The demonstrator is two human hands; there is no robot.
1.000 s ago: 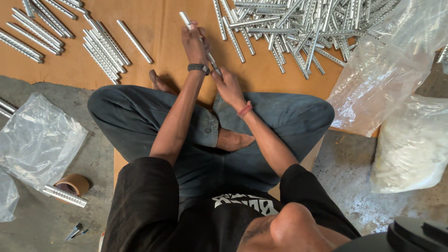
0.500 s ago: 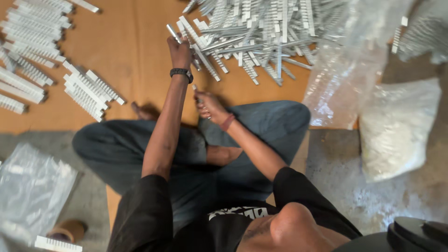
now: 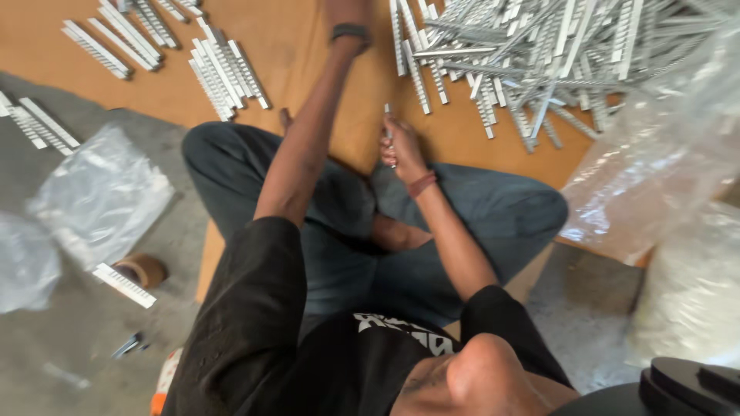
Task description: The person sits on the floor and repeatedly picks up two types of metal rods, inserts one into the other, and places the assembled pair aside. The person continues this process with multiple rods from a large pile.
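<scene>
I sit cross-legged on brown cardboard (image 3: 308,54). My left arm stretches forward toward a loose heap of silver toothed metal strips (image 3: 539,62). Only the base of my left hand (image 3: 347,8) shows above the dark wristwatch (image 3: 351,31); its fingers are cut off by the top edge. My right hand (image 3: 401,146), with a reddish wristband, hovers over my knee, closed around a short silvery metal piece (image 3: 388,119) that sticks up from the fist.
Neat rows of strips (image 3: 227,65) lie at the upper left, more on the grey floor (image 3: 38,123). Clear plastic bags lie at the left (image 3: 100,196) and right (image 3: 655,177). A tape roll (image 3: 142,270) and a single strip (image 3: 123,285) lie near my left hip.
My left hand has reached further forward, out past the top edge. My right hand has pulled back toward my knee. The view has shifted right and closer.
</scene>
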